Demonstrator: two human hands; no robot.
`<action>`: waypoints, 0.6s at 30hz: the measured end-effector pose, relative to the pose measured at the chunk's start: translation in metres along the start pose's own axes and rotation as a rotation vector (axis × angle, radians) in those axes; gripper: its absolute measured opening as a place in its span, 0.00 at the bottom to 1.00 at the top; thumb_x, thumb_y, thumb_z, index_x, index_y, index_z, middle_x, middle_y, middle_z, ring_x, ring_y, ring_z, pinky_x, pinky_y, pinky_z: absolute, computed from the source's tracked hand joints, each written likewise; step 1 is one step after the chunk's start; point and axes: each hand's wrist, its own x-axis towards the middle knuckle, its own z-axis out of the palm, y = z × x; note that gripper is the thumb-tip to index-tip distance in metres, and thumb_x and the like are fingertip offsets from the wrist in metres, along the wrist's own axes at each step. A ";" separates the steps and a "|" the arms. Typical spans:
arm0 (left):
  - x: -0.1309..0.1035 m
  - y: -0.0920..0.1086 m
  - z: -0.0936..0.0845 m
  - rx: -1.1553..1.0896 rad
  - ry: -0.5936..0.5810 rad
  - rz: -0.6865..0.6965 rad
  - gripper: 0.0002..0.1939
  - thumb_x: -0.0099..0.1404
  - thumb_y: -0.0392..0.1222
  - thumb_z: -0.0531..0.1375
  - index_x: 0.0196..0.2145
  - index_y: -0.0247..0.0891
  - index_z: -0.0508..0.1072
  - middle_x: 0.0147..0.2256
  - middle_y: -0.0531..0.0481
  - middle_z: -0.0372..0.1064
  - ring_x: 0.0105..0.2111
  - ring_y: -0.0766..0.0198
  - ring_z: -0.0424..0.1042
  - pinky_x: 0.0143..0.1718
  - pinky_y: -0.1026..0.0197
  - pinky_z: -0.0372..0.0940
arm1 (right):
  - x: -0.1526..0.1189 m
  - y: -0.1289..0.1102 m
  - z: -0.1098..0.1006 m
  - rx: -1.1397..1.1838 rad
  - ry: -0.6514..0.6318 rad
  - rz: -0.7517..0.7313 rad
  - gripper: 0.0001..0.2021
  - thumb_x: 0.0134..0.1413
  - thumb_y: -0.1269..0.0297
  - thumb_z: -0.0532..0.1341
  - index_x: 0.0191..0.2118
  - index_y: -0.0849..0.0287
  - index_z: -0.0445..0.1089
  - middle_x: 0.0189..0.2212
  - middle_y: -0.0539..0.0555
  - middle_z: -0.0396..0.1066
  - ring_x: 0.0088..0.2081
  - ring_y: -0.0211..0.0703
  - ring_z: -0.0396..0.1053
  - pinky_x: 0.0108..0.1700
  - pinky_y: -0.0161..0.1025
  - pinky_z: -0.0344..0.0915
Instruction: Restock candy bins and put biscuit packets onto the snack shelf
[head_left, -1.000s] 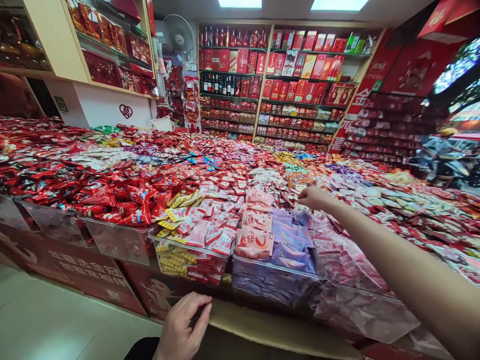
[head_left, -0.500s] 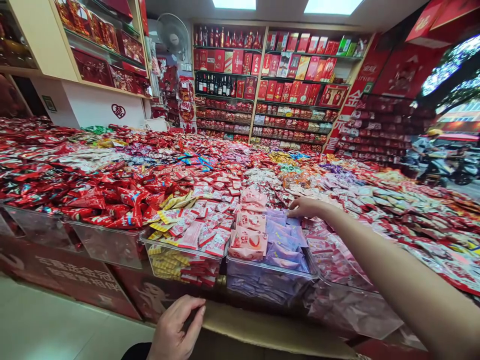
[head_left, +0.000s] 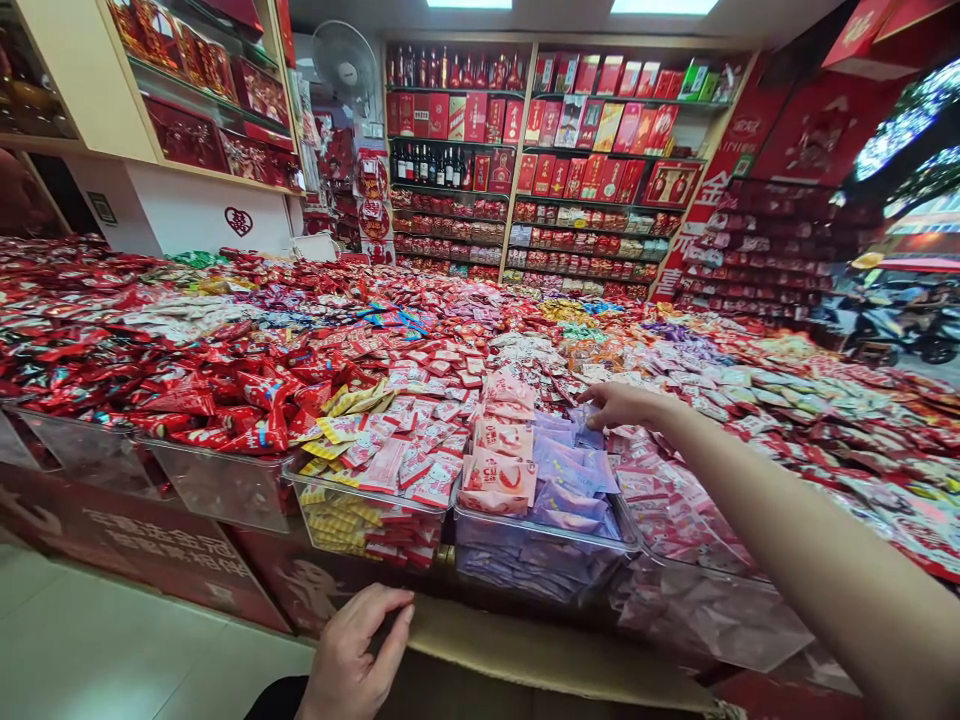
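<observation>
My right hand point(head_left: 619, 405) reaches over a clear plastic bin point(head_left: 544, 535). Its thumb and fingers pinch a lavender snack packet point(head_left: 583, 425) at the back of that bin's right-hand row. Pink snack packets point(head_left: 499, 470) stand in a row along the left side, and more lavender packets lie beneath. Low in front, my left hand point(head_left: 360, 645) is closed on the edge of a cardboard box point(head_left: 547, 650), thumb and fingers at its left end. Most of the box is below the picture.
Red-and-white packets point(head_left: 386, 465) with yellow ones fill the bin on the left. Red packets point(head_left: 217, 400) are heaped farther left, pink packets point(head_left: 675, 505) to the right. Bins cover the broad display. Shelves with bottles and red boxes point(head_left: 592, 180) line the back; a fan point(head_left: 346, 72) stands there.
My right hand has shifted slightly right, and the lavender packet at its fingertips is lifted a little at the back of the row. My left hand stays on the box edge.
</observation>
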 end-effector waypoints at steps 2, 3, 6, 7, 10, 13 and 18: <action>-0.001 0.000 0.000 0.001 0.002 0.000 0.04 0.59 0.34 0.57 0.34 0.39 0.68 0.28 0.52 0.70 0.29 0.67 0.71 0.30 0.68 0.66 | 0.002 0.000 0.003 0.036 -0.026 -0.010 0.28 0.36 0.72 0.64 0.50 0.62 0.67 0.33 0.53 0.71 0.31 0.39 0.67 0.31 0.32 0.64; -0.001 -0.001 0.000 0.002 0.002 0.000 0.05 0.59 0.34 0.57 0.35 0.39 0.68 0.28 0.52 0.70 0.29 0.67 0.71 0.31 0.68 0.66 | 0.003 -0.001 0.004 0.054 -0.038 -0.010 0.28 0.36 0.73 0.64 0.50 0.61 0.67 0.33 0.53 0.71 0.31 0.39 0.67 0.32 0.32 0.64; -0.002 -0.002 0.000 0.004 0.000 0.000 0.05 0.59 0.35 0.57 0.35 0.39 0.69 0.28 0.52 0.70 0.29 0.67 0.71 0.31 0.69 0.66 | 0.005 -0.003 0.006 0.079 -0.056 -0.019 0.28 0.35 0.76 0.61 0.49 0.58 0.68 0.36 0.53 0.72 0.34 0.40 0.67 0.34 0.31 0.64; -0.002 -0.002 0.000 0.005 -0.002 -0.001 0.05 0.59 0.35 0.57 0.35 0.39 0.69 0.28 0.52 0.70 0.29 0.67 0.71 0.31 0.69 0.66 | 0.006 -0.004 0.006 0.066 -0.064 -0.028 0.28 0.35 0.77 0.60 0.49 0.57 0.68 0.37 0.53 0.72 0.36 0.40 0.67 0.35 0.31 0.64; -0.001 -0.002 0.000 0.005 -0.001 -0.003 0.04 0.59 0.35 0.57 0.35 0.39 0.69 0.28 0.52 0.71 0.29 0.67 0.72 0.31 0.68 0.67 | 0.008 -0.007 0.007 0.007 -0.085 -0.046 0.31 0.34 0.80 0.56 0.50 0.57 0.67 0.41 0.54 0.72 0.40 0.41 0.67 0.37 0.31 0.63; 0.000 0.000 0.000 0.009 0.003 -0.005 0.04 0.60 0.35 0.57 0.34 0.39 0.69 0.28 0.52 0.71 0.28 0.67 0.72 0.30 0.68 0.67 | 0.007 -0.010 0.007 0.009 -0.102 -0.019 0.32 0.34 0.81 0.54 0.52 0.60 0.66 0.43 0.56 0.71 0.39 0.41 0.68 0.36 0.32 0.64; 0.002 0.001 -0.001 0.010 0.005 -0.001 0.04 0.59 0.35 0.57 0.34 0.39 0.69 0.28 0.52 0.71 0.28 0.67 0.72 0.30 0.68 0.67 | 0.000 -0.011 0.004 0.096 -0.153 0.009 0.31 0.34 0.81 0.54 0.50 0.59 0.67 0.39 0.55 0.71 0.32 0.37 0.67 0.31 0.31 0.64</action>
